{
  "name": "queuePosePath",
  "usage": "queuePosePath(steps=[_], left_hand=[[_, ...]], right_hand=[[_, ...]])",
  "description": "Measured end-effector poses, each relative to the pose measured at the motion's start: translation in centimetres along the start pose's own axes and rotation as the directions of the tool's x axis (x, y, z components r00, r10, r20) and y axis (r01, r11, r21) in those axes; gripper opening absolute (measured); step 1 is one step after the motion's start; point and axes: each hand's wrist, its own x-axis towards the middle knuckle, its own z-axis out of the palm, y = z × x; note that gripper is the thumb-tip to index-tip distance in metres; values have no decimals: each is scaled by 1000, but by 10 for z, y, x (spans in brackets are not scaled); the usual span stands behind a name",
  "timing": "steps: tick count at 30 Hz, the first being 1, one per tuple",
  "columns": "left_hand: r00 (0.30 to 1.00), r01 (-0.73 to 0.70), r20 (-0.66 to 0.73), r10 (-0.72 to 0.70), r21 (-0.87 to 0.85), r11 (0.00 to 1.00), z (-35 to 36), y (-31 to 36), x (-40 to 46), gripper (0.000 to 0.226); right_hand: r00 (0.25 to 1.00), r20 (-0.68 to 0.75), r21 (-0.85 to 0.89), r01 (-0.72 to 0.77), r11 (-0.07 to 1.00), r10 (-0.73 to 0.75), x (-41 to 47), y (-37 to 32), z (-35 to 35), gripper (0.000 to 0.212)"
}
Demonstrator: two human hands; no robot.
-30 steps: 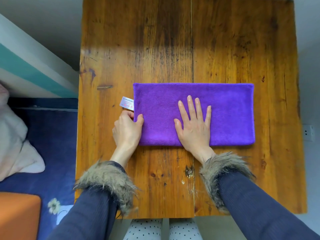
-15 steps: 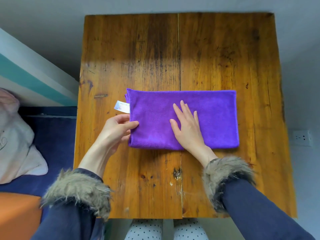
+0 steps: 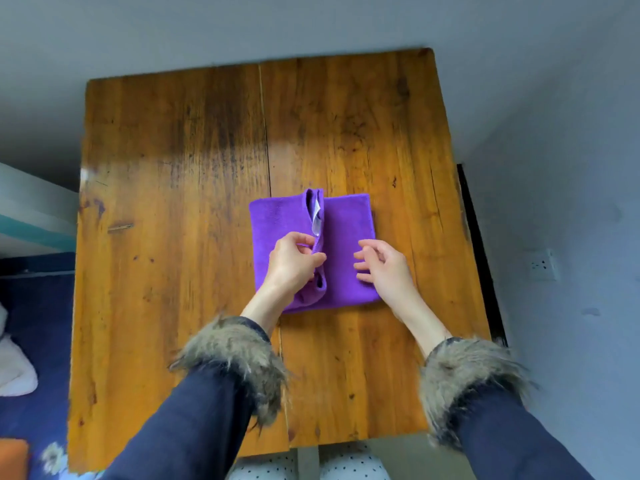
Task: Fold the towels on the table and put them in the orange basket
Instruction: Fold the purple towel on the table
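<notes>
While left hand [image 3: 294, 261] pinches purple towel [image 3: 349, 237] edge (upright) | right hand [image 3: 384, 268] loose

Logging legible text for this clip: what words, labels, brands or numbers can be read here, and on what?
None can be read.
White tag on the purple towel: any print is too small and blurred, and the tag is partly tucked in the fold.
Wall socket: no readable marking.
</notes>
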Motion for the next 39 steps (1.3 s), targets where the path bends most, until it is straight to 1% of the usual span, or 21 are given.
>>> queuePosePath(steps=[3, 6, 8, 10, 13, 15, 18, 21, 23, 26, 27, 28, 29, 30, 31, 32, 33, 34, 35, 37, 39], left_hand=[[999, 4, -46, 0, 84, 996, 21, 1, 4, 22], [989, -48, -129, 71, 168, 985, 32, 8, 4, 23], [979, -88, -163, 122, 203, 975, 39, 11, 1, 22], [973, -133, -151, 173, 241, 961, 49, 14, -5, 22], [976, -172, -76, 204, 306, 936, 67, 12, -8, 23], [981, -166, -40, 191, 339, 926, 75, 9, -5, 24], [975, -182, -58, 215, 351, 919, 82, 6, -4, 24], [963, -228, -63, 263, 334, 915, 87, 3, -5, 25], [964, -234, -55, 262, 301, 925, 91, 1, -3, 27], [968, -239, -29, 248, 178, 955, 93, -2, -1, 30], [958, -279, -27, 286, 149, 949, 90, -4, -3, 30], [932, -351, -40, 361, 149, 924, 86, -6, -6, 28], [886, -442, -65, 460, 189, 877, 79, -10, -9, 27], [823, -521, -95, 560, 266, 811, 70, -17, -12, 27], [755, -567, -121, 644, 373, 734, 60, -25, -12, 28], [692, -575, -137, 708, 488, 657, 49, -35, -10, 30], [650, -557, -134, 748, 586, 589, 38, -44, -8, 32], [638, -530, -111, 762, 655, 539, 29, -53, -6, 35], [658, -507, -71, 750, 694, 511, 23, -61, -4, 39], [730, -482, 17, 684, 722, 497, 19, -73, -2, 48], [780, -456, 81, 621, 752, 475, 24, -79, 0, 59]], right_hand=[[1000, -1, -30, -24, 999, 24, 6, 6, -10, 28], [1000, 6, -33, -21, 999, 21, 10, 12, -16, 29], [1000, -13, -1, -24, 1000, 24, 12, 14, -17, 28], [997, -60, 58, -36, 998, 40, 14, 15, -18, 27], [990, -111, 169, -70, 983, 90, 17, 16, -22, 26], [989, -101, 192, -87, 978, 107, 19, 16, -25, 26], [992, -56, 197, -102, 975, 115, 20, 17, -29, 26], [992, -32, 219, -113, 969, 123, 21, 16, -31, 26], [992, -7, 226, -119, 967, 124, 20, 14, -32, 27], [993, -3, 153, -114, 982, 116, 21, 14, -34, 29], [994, -6, 130, -107, 986, 109, 22, 13, -34, 28], [995, -14, 104, -96, 990, 98, 22, 13, -33, 25], [996, -32, 67, -85, 994, 88, 23, 13, -32, 23], [995, -52, 25, -81, 996, 82, 24, 13, -31, 21], [995, -71, -20, -78, 997, 77, 24, 11, -29, 20], [994, -88, -79, -65, 995, 58, 25, 10, -27, 21], [994, -108, -162, -41, 986, 24, 26, 8, -25, 24], [992, -123, -254, -13, 967, -19, 25, 7, -23, 29], [990, -134, -333, 5, 943, -52, 23, 5, -19, 33], [983, -158, -448, 10, 894, -90, 20, 2, -11, 42], [976, -183, -548, 0, 836, -120, 16, 1, -3, 43]])
